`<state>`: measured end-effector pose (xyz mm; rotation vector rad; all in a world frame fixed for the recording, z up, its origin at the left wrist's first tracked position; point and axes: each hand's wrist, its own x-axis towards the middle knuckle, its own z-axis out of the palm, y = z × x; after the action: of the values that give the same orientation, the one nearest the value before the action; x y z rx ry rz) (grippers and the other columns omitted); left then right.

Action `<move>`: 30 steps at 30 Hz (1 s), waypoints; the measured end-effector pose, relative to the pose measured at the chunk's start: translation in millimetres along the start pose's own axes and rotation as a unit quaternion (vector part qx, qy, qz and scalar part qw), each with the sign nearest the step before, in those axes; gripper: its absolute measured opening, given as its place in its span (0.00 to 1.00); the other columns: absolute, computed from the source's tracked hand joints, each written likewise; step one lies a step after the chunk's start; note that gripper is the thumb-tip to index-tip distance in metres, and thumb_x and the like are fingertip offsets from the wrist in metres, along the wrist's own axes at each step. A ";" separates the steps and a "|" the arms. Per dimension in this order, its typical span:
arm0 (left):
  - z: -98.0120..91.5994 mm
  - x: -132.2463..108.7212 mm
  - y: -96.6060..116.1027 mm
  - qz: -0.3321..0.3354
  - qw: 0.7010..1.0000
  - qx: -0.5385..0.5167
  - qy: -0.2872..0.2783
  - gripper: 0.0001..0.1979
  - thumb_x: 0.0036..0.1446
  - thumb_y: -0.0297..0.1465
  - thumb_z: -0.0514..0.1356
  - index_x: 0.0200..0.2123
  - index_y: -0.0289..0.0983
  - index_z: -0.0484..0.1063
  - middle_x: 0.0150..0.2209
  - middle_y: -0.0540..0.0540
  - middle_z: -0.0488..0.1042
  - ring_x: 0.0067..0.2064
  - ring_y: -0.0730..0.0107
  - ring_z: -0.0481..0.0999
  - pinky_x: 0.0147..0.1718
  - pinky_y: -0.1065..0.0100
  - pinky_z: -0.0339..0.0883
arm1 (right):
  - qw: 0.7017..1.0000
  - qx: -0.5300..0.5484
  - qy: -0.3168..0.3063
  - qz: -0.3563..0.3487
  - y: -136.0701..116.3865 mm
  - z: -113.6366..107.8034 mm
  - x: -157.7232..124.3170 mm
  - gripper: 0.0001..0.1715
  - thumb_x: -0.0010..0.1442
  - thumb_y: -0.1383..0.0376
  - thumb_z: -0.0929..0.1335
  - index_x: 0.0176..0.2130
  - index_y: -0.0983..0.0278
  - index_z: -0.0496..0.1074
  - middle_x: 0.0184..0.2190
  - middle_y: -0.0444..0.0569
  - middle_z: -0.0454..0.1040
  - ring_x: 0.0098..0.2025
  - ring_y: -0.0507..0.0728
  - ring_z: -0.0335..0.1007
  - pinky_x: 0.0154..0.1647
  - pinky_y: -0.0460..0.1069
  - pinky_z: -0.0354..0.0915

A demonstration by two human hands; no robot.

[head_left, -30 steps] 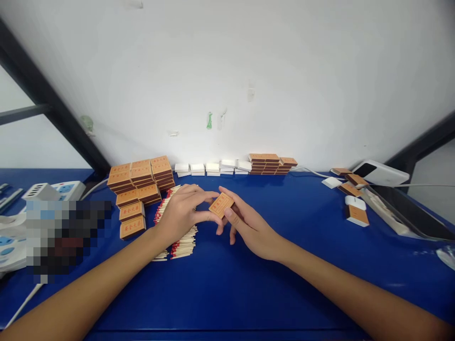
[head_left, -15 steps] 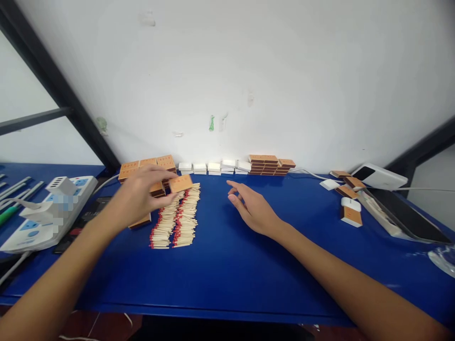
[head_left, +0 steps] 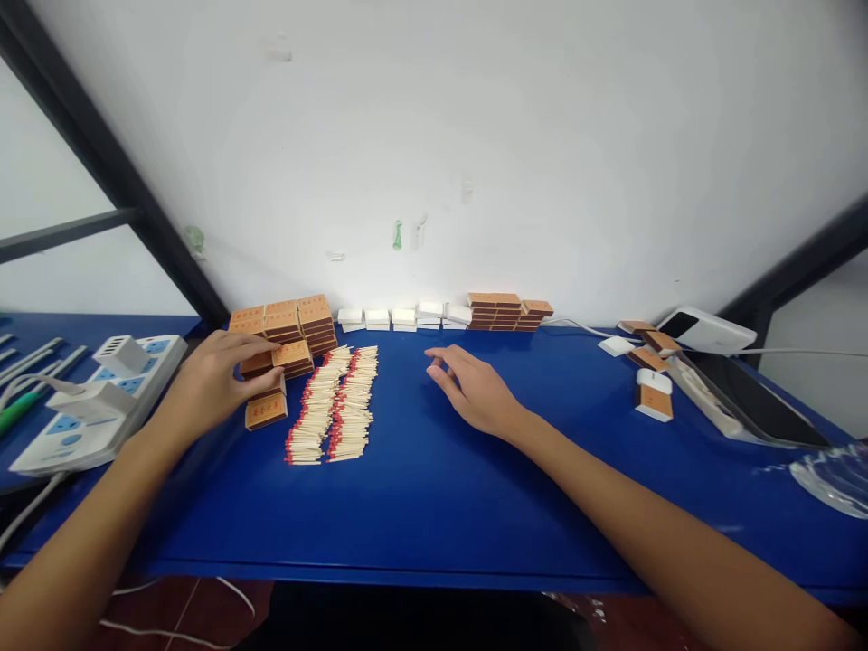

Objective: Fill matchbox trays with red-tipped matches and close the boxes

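At the front of the left stack of orange-brown matchboxes (head_left: 314, 312), my left hand (head_left: 215, 372) has its thumb and fingers around a matchbox (head_left: 258, 365), partly hidden by the fingers. Another matchbox (head_left: 293, 354) sits right beside it, and one with printed characters (head_left: 266, 411) lies on the table just in front. Two long rows of red-tipped matches (head_left: 353, 407) are spread to the right of that hand. My right hand (head_left: 475, 389) hovers over the blue table (head_left: 434, 506), fingers loosely bent and apart, with nothing in it.
White inner trays (head_left: 404, 318) line the wall beside a second matchbox stack (head_left: 498, 312). On the right are loose matchboxes (head_left: 655, 402), a white power bank (head_left: 709, 332) and a dark flat device (head_left: 752, 398). A power strip (head_left: 101, 411) with chargers lies at the left.
My left hand has moved left with the matchbox, from above the matches to the front of the left stack. My right hand has barely moved; the view has shifted slightly.
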<state>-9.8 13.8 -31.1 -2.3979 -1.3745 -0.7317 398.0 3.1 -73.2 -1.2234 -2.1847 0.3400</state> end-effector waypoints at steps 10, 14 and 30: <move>8.2 7.4 14.5 0.053 0.997 0.046 0.007 0.14 0.69 0.41 0.60 0.48 0.41 0.80 0.49 0.44 0.82 0.52 0.53 0.78 0.49 0.55 0.65 | 1.000 -0.003 0.007 -0.021 -0.9 2.5 -0.7 0.20 0.76 0.56 0.59 0.56 0.62 0.72 0.51 0.53 0.77 0.42 0.57 0.77 0.43 0.53 0.70; 7.5 10.5 17.7 0.037 0.997 0.070 0.000 0.15 0.71 0.43 0.58 0.45 0.42 0.81 0.46 0.46 0.84 0.50 0.54 0.78 0.46 0.55 0.64 | 1.000 -0.004 0.009 -0.022 -1.3 1.2 -0.2 0.20 0.76 0.56 0.59 0.55 0.62 0.73 0.50 0.53 0.77 0.41 0.57 0.76 0.42 0.53 0.69; 8.4 12.0 19.0 0.032 0.994 0.103 0.005 0.14 0.71 0.41 0.56 0.46 0.41 0.79 0.47 0.42 0.82 0.50 0.50 0.77 0.46 0.53 0.62 | 1.000 -0.005 0.007 -0.025 -0.7 -0.6 0.0 0.19 0.76 0.56 0.59 0.51 0.61 0.74 0.48 0.51 0.77 0.40 0.56 0.75 0.41 0.52 0.68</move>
<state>14.0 16.7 -31.3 -2.2634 -1.2947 -0.5554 397.9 2.6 -72.4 -1.1702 -2.2024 0.2994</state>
